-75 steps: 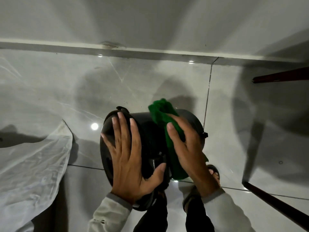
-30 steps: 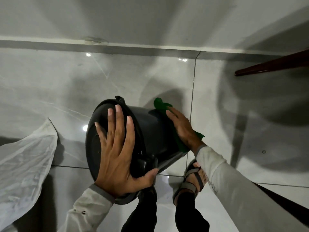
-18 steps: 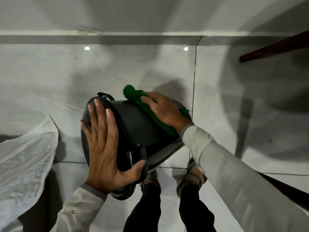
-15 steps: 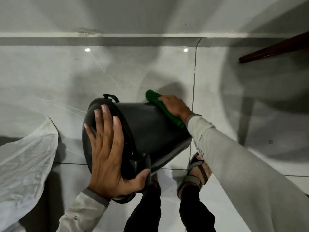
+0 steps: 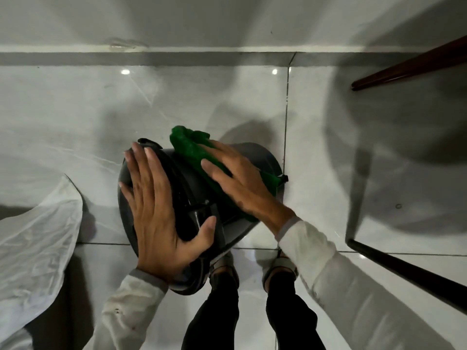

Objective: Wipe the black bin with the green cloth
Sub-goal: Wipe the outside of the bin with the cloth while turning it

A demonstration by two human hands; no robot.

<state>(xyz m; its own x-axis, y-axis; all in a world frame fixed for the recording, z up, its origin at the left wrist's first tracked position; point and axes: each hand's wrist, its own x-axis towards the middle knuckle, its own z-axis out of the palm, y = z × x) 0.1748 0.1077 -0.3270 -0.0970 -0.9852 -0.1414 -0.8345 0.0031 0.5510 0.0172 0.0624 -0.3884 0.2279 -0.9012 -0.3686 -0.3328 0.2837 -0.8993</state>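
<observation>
The black bin (image 5: 255, 157) lies tilted on its side above the floor, lid end toward the left. My left hand (image 5: 156, 213) is spread flat over the lid, thumb hooked around the black latch at the lid's edge. My right hand (image 5: 237, 183) presses the green cloth (image 5: 189, 145) flat against the bin's upper side wall. The cloth bunches past my fingertips at the top and trails under my palm toward the bin's base. Most of the lid is hidden under my left hand.
A white plastic sheet (image 5: 35, 248) lies on the glossy tiled floor at the left. Dark wooden furniture legs (image 5: 409, 66) (image 5: 404, 271) cross the right side. The wall's skirting (image 5: 177, 56) runs along the top. My sandalled feet (image 5: 280, 266) stand just below the bin.
My right hand with the green cloth has slid from the bin's far side back over its upper wall toward me. The bin has rocked slightly; my left hand stays on the lid.
</observation>
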